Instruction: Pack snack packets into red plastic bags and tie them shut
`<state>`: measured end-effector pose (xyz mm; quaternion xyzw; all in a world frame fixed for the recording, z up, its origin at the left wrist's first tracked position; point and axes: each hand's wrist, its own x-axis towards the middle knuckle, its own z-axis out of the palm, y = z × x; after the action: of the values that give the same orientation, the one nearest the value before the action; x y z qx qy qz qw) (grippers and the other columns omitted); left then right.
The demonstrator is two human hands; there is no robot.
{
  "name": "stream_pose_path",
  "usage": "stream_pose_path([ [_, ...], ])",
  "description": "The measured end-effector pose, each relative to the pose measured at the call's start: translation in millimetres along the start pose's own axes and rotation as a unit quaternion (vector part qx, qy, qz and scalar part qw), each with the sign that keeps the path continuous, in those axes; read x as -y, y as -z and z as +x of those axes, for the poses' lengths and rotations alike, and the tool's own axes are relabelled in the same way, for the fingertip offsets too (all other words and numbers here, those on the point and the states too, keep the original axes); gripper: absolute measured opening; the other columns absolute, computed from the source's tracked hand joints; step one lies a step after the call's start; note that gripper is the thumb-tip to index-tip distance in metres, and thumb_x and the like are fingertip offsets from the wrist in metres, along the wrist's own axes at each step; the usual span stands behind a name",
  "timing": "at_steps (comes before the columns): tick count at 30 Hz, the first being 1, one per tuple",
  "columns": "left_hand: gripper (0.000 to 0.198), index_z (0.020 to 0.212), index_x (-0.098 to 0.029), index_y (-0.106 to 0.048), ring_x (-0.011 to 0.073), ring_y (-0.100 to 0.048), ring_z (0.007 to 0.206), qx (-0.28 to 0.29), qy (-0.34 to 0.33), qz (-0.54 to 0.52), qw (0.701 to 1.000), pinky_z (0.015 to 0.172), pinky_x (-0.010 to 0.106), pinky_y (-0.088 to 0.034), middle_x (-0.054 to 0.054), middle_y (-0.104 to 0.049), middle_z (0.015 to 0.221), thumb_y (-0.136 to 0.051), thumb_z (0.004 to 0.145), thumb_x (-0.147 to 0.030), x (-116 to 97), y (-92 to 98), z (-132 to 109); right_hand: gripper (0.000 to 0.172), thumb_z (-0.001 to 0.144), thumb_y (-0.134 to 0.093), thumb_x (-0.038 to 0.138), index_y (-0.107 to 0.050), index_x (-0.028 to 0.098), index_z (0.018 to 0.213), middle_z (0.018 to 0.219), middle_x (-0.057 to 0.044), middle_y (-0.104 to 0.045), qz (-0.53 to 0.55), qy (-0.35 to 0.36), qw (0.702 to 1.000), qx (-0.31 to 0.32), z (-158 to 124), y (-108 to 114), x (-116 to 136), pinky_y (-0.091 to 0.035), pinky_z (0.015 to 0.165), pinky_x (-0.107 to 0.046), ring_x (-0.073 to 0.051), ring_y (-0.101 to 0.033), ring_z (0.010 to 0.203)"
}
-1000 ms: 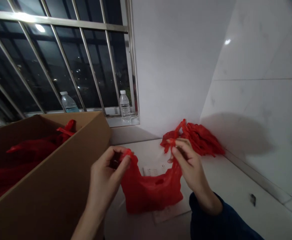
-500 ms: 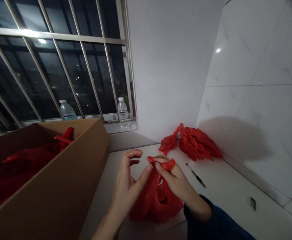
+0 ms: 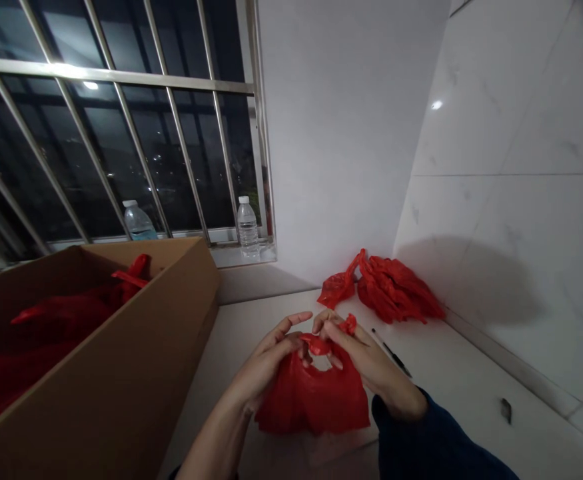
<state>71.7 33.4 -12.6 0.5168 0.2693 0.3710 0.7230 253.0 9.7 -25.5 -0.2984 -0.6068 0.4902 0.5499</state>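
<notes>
A red plastic carrier bag (image 3: 314,400) hangs slightly bunched in front of me, its body resting on the white counter (image 3: 451,360). My left hand (image 3: 271,357) and my right hand (image 3: 361,353) meet over it, and both pinch its twisted handles. A small gap shows beneath the handles. A crumpled pile of red bags (image 3: 396,290) lies beyond my right hand against the wall, apart from it, with a smaller red bag (image 3: 338,285) beside the pile.
A brown cardboard box (image 3: 106,373) to the left holds more red bags (image 3: 61,317). A black pen (image 3: 394,355) lies near my right hand. Two plastic water bottles (image 3: 248,228) stand on the windowsill behind barred glass. White tiles (image 3: 496,213) form the right wall.
My hands have come together from a wide spacing and now cross the bag's handles. The bag has gathered beneath them. The red pile and the box have stayed in place.
</notes>
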Motion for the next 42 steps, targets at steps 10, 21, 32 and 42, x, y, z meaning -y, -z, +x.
stream_pose_path([
  [10, 0.042, 0.129, -0.019, -0.054, 0.0172, -0.063, 0.081, -0.051, -0.095, 0.183, 0.977, 0.085, 0.03, -0.045, 0.002, -0.069, 0.078, -0.054, 0.095, -0.042, 1, -9.4, -1, 0.017, 0.087, -0.052, 0.006, -0.06, 0.021, 0.088, 0.093, -0.004, -0.058, -0.459, 0.187, 0.868, -0.04, -6, -1, 3, -0.046, 0.068, -0.03, -0.017, -0.057, 0.078],
  [21, 0.037, 0.113, -0.017, -0.072, 0.0216, -0.067, 0.093, -0.013, -0.043, 0.096, 0.994, 0.093, 0.034, -0.047, 0.009, -0.074, 0.102, -0.061, 0.09, -0.044, -2, -8.9, -1, 0.019, 0.085, -0.054, 0.006, -0.049, 0.024, 0.09, 0.096, -0.004, -0.055, -0.436, 0.224, 0.868, -0.073, -6, 9, 4, -0.048, 0.073, -0.03, -0.019, -0.06, 0.086],
  [32, 0.03, 0.094, -0.016, -0.077, 0.0151, -0.067, 0.079, -0.154, -0.088, 0.029, 0.984, 0.076, 0.023, -0.051, 0.008, -0.076, 0.094, -0.085, 0.069, -0.03, -6, -4.6, -4, 0.004, 0.092, -0.061, 0.021, -0.064, 0.023, 0.089, 0.083, -0.003, -0.063, -0.473, 0.254, 0.841, -0.06, -14, 9, 20, -0.049, 0.068, -0.032, -0.018, -0.061, 0.077],
  [42, 0.044, 0.099, -0.02, -0.068, 0.0075, -0.062, 0.066, -0.248, -0.176, -0.094, 0.948, 0.069, 0.02, -0.054, -0.003, -0.067, 0.077, -0.088, 0.061, -0.018, -14, 38.5, 5, 0.018, 0.087, -0.07, 0.03, -0.065, 0.022, 0.072, 0.065, 0.001, -0.06, -0.491, 0.165, 0.855, 0.012, -40, 36, 56, -0.039, 0.051, -0.025, -0.012, -0.054, 0.057],
])
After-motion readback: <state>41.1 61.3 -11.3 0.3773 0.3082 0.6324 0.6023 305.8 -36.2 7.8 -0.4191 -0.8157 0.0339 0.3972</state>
